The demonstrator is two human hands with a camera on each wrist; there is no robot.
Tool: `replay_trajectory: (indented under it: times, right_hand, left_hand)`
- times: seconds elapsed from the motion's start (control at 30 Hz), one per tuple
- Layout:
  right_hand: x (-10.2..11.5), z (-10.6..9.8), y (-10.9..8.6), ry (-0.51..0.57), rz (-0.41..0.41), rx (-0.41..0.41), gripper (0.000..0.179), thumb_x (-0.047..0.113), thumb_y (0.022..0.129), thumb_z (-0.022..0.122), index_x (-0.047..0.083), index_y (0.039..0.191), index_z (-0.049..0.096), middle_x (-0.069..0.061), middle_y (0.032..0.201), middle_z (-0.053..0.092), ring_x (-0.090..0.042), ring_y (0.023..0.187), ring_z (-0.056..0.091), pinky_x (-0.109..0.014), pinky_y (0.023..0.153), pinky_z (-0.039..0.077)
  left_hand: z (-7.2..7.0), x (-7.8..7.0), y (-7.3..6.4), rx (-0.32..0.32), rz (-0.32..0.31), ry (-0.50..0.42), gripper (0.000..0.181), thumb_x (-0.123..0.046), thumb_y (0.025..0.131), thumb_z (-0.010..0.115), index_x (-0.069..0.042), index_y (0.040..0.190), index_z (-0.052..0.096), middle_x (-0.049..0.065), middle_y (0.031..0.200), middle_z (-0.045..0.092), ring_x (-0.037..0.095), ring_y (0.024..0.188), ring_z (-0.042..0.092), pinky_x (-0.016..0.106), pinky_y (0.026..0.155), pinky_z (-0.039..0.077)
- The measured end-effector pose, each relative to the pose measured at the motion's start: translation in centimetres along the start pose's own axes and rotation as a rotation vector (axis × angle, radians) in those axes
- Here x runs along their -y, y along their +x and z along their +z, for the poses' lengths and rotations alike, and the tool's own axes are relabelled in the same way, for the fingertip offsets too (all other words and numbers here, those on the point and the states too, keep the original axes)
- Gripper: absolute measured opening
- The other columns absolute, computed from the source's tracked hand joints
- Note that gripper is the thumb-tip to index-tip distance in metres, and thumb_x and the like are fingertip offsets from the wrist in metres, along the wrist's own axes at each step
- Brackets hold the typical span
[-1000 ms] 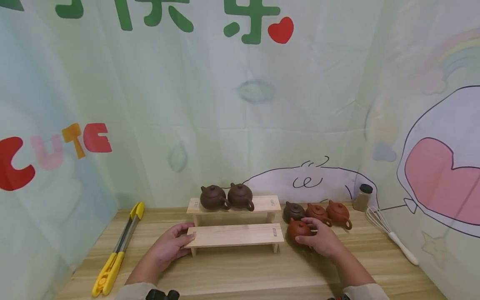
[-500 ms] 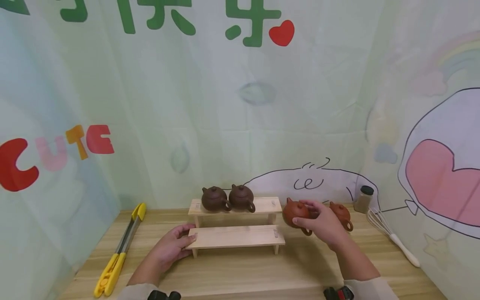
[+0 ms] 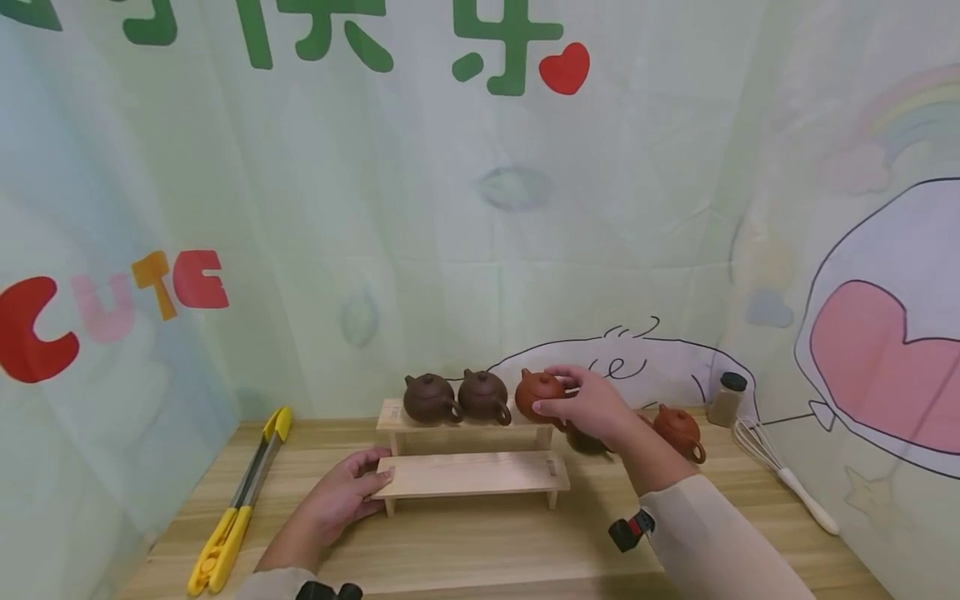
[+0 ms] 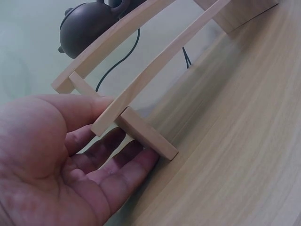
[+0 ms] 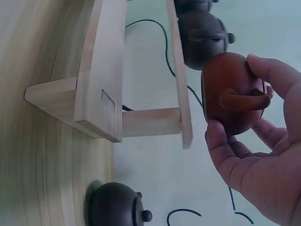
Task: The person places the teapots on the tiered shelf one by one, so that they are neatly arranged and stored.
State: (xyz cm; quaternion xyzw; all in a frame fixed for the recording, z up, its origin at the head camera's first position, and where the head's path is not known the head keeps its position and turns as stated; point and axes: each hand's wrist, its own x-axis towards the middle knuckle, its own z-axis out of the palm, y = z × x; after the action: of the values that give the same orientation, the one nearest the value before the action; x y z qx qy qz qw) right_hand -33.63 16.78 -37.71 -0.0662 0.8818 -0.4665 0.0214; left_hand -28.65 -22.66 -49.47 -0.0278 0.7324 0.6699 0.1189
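A reddish-brown teapot is gripped in my right hand, thumb on one side and fingers on the other. In the right wrist view its base is slightly apart from the right end of the upper shelf. Two dark brown teapots, one at the left and one beside it, stand on that shelf. My left hand holds the left end of the wooden two-tier stand, thumb on the lower board and fingers about its leg.
Right of the stand, a dark teapot is partly hidden by my right hand. Another reddish teapot stands farther right, near a black-lidded jar and a whisk. Yellow-handled tongs lie at left.
My right hand has lifted the reddish-brown teapot off the table and carried it left to the upper shelf's right end. The left hand keeps its hold on the stand.
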Motion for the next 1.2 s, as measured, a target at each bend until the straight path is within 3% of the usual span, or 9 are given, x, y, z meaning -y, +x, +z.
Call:
replay_trajectory:
  times: [0.27, 0.6, 0.77, 0.97, 1.2]
  right_hand:
    - [0.5, 1.1, 2.0, 0.001, 0.033, 0.026, 0.067, 0.037, 0.086, 0.091, 0.023, 0.144, 0.062, -0.015, 0.143, 0.065, -0.033, 0.122, 0.066, -0.043, 0.092, 0.064]
    - [0.5, 1.5, 2.2, 0.002, 0.046, 0.024, 0.066, 0.034, 0.089, 0.089, 0.022, 0.147, 0.059, -0.015, 0.145, 0.063, -0.033, 0.122, 0.066, -0.041, 0.091, 0.063]
    - [0.2, 1.6, 2.1, 0.000, 0.042, 0.017, 0.070, 0.038, 0.089, 0.089, 0.024, 0.150, 0.058, -0.016, 0.150, 0.061, -0.036, 0.129, 0.064, -0.049, 0.100, 0.061]
    - [-0.5, 0.9, 0.5, -0.004, 0.013, -0.002, 0.083, 0.044, 0.090, 0.086, 0.022, 0.160, 0.048, -0.018, 0.157, 0.056, -0.040, 0.138, 0.060, -0.059, 0.111, 0.055]
    - [-2.5, -1.6, -3.1, 0.013, -0.002, -0.074, 0.073, 0.045, 0.094, 0.082, 0.026, 0.157, 0.050, -0.012, 0.157, 0.057, -0.038, 0.141, 0.058, -0.056, 0.109, 0.058]
  left_hand:
    - [-0.1, -0.1, 0.0, 0.003, 0.001, 0.000, 0.059, -0.020, 0.107, 0.066, 0.001, 0.157, 0.042, 0.030, 0.162, 0.038, 0.028, 0.124, 0.067, 0.057, 0.105, 0.059]
    - [-0.1, -0.2, 0.0, 0.001, 0.008, -0.008, 0.058, -0.018, 0.107, 0.065, 0.002, 0.157, 0.042, 0.030, 0.162, 0.039, 0.028, 0.124, 0.066, 0.056, 0.104, 0.060]
    - [-0.1, -0.1, 0.0, 0.000, 0.009, -0.007, 0.057, -0.018, 0.107, 0.065, 0.002, 0.156, 0.043, 0.030, 0.161, 0.040, 0.027, 0.122, 0.067, 0.056, 0.103, 0.060]
    - [0.0, -0.1, -0.1, -0.003, 0.004, 0.002, 0.057, -0.020, 0.107, 0.066, 0.001, 0.156, 0.044, 0.029, 0.160, 0.041, 0.027, 0.121, 0.068, 0.056, 0.103, 0.060]
    - [0.1, 0.0, -0.2, -0.003, 0.006, -0.005, 0.057, -0.018, 0.107, 0.065, 0.002, 0.156, 0.044, 0.029, 0.161, 0.041, 0.029, 0.123, 0.068, 0.058, 0.104, 0.059]
